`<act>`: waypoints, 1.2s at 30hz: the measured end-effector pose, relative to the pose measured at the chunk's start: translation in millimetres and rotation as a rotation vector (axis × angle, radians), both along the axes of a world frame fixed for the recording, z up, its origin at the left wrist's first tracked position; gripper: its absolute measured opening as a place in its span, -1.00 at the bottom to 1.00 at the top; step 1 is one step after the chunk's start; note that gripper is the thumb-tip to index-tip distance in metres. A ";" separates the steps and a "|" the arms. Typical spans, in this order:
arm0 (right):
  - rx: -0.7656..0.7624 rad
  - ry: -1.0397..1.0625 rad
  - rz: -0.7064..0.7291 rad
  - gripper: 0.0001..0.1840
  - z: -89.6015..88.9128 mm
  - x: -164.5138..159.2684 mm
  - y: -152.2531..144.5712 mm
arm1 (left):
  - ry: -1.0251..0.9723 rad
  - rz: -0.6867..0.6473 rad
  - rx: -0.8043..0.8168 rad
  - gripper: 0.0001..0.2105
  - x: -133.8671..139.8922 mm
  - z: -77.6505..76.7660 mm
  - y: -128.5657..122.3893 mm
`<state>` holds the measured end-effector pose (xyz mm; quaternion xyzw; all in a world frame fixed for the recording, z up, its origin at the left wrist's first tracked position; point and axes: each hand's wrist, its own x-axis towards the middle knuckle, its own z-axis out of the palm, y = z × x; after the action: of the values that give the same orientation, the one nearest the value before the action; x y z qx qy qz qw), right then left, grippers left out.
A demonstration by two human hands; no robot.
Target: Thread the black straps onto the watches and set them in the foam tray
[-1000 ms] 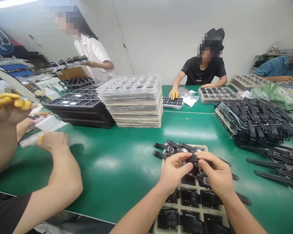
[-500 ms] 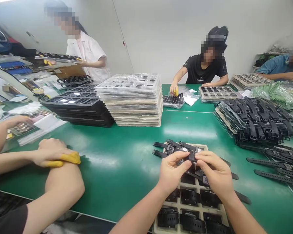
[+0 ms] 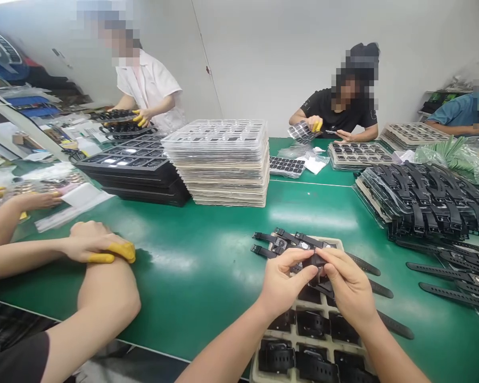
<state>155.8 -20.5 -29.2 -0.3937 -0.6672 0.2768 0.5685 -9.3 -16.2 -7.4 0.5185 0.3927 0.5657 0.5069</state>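
Black strap (image 3: 319, 259), pinched between the left hand (image 3: 286, 277) and right hand (image 3: 350, 284) above a pale tray (image 3: 294, 332). Watches (image 3: 314, 364) occupy the tray's near cells. The green surface (image 3: 207, 298) beneath bears a tall stack (image 3: 229, 183) farther off.

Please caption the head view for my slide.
Left hand and right hand hold a black watch above a tray of watches.

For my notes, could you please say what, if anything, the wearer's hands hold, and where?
Left hand and right hand pinch a black strap; exact part unclear.
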 end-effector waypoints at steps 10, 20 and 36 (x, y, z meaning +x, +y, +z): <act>-0.246 0.046 0.020 -0.52 16.2 3.2 1.3 | 0.068 -0.124 0.121 -0.67 -6.8 -2.8 -1.4; -0.589 0.037 0.021 -0.54 4.0 13.1 4.5 | 0.854 0.260 1.075 -0.78 -6.1 -30.6 8.8; -0.498 -0.049 -0.112 -0.57 8.3 19.3 5.1 | 1.274 0.316 1.197 -0.76 0.6 -34.1 3.0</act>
<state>175.1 -15.4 -20.9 -0.5646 -0.5691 0.3910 0.4523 -8.8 -13.3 -41.5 0.8526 0.3058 0.3438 -0.2478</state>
